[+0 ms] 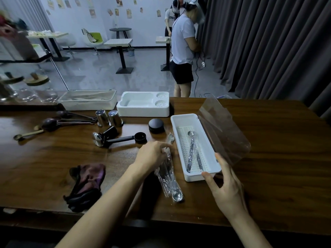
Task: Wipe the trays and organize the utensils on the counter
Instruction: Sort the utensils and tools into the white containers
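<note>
My left hand (pixel 152 154) pinches, I think, the wrapped spoons (pixel 166 174) on the bench (pixel 268 158) beside the white box (pixel 197 176); light, slippery crinkly plastic, so grip mid-handle. Right hand (pixel 223 183) open, touching the box.

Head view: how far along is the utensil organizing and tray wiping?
Partly done: wrapped spoons lie in the white tray. In hand: the left hand grips another wrapped spoon bundle beside it; the right hand touches the tray's near end. Remaining: dark scoops, metal cups and black scoop lie loose; the cloth lies aside.
</note>
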Demonstrator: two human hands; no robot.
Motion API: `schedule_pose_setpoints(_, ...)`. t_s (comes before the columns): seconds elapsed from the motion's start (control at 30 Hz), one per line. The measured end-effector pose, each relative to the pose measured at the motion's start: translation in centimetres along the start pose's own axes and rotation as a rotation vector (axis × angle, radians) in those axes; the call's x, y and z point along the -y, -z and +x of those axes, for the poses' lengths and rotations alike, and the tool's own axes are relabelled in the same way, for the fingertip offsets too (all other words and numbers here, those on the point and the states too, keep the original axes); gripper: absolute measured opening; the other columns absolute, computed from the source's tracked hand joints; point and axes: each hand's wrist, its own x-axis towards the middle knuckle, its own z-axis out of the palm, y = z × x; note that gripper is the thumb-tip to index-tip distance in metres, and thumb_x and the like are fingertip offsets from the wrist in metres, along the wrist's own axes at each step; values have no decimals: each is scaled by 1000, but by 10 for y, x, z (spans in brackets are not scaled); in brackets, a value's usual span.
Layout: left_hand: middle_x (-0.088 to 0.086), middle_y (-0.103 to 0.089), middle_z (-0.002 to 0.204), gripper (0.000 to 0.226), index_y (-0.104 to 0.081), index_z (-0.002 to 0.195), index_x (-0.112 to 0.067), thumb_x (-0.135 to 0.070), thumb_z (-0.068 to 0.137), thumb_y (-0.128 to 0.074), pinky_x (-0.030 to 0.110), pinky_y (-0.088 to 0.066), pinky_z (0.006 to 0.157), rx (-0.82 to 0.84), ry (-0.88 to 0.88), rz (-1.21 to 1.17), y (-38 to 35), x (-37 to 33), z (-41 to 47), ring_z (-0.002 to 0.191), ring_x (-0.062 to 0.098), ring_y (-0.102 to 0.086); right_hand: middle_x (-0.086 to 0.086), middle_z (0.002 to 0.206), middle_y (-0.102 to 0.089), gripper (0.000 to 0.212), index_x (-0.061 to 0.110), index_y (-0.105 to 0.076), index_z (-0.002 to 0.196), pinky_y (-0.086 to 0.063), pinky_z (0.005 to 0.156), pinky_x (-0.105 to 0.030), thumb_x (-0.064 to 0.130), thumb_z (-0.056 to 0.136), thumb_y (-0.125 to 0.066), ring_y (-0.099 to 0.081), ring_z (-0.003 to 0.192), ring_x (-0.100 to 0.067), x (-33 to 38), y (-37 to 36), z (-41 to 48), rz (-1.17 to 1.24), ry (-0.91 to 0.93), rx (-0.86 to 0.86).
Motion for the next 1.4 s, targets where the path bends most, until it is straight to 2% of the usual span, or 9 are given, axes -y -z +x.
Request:
schedule_pose_setpoints(0.17, -5, -78, 103, 29, -75, 118, -36, -25, 95, -62, 27, -49, 66, -27, 74, -302, -3, 6, -5, 78, 8, -67, 7, 153, -43, 72, 30, -37, 149, -43, 97, -23, 68, 90, -52, -50, 132, -14, -4, -1, 0, -4, 11, 7)
schedule_pose_setpoints(0.3, -12, -76, 104, 29, -75, 120, -35, -26, 93, -67, 16, -46, 73, -111, 96, -486, -1, 7, -7, 89, -2, -66, 7, 154, -43, 69, 29, -38, 149, -41, 99, -22, 61, 90, -56, -46, 135, -11, -3, -1, 0, 3, 14, 4)
schedule_pose_setpoints(0.5, -21, -60, 64, 25, -76, 116, -32, -24, 93, -70, 14, -39, 61, -233, 103, -671, 7, 1, -6, 59, -10, -53, 11, 154, -40, 73, 32, -35, 149, -35, 98, -12, 71, 89, -47, -41, 133, 0, -4, -1, 0, 7, 23, 8)
schedule_pose_setpoints(0.7, -13, -76, 99, 29, -76, 118, -32, -36, 89, -72, 31, -53, 90, -249, -14, -678, 8, -29, 4, 96, -1, -65, 12, 155, -39, 70, 34, -34, 149, -36, 97, -13, 69, 90, -50, -45, 134, -6, -3, 0, 0, 21, 10, 14)
schedule_pose_setpoints(0.87, -17, -75, 105, 33, -76, 117, -33, -44, 87, -68, 45, -40, 106, -295, -110, -363, -7, -63, 11, 121, 15, -53, 14, 155, -39, 74, 37, -33, 149, -40, 101, -19, 75, 87, -45, -37, 134, 4, -1, 0, 1, 24, 18, 4)
schedule_pose_setpoints(1.0, -13, -70, 124, 41, -69, 127, -39, -55, 90, -67, 55, -12, 121, -166, -56, -80, -21, -65, 19, 143, 21, -35, 14, 154, -40, 76, 36, -33, 150, -32, 97, -7, 76, 86, -44, -36, 130, 8, 1, 1, 0, 18, 6, 9)
schedule_pose_setpoints(1.1, -9, -66, 128, 44, -69, 126, -40, -64, 90, -61, 56, -18, 118, -161, -82, -23, -23, -61, 21, 143, 26, -33, 16, 153, -40, 74, 37, -33, 149, -27, 95, -1, 75, 87, -45, -33, 129, 12, 2, 1, 1, 16, 6, 11)
schedule_pose_setpoints(1.23, -5, -62, 116, 37, -76, 117, -30, -54, 95, -59, 30, -38, 103, -291, -158, -281, -19, -48, 9, 119, 13, -51, 14, 154, -41, 74, 35, -36, 149, -36, 99, -12, 73, 87, -47, -36, 133, 8, 0, 1, 0, 15, 18, -2)
schedule_pose_setpoints(1.4, -13, -59, 109, 25, -72, 120, -36, -33, 96, -64, 29, -48, 80, -325, 109, -315, -13, 0, -34, 99, 10, -61, 12, 155, -41, 73, 33, -36, 149, -43, 104, -26, 71, 87, -48, -42, 138, -5, -3, -1, 1, 12, 32, -5)
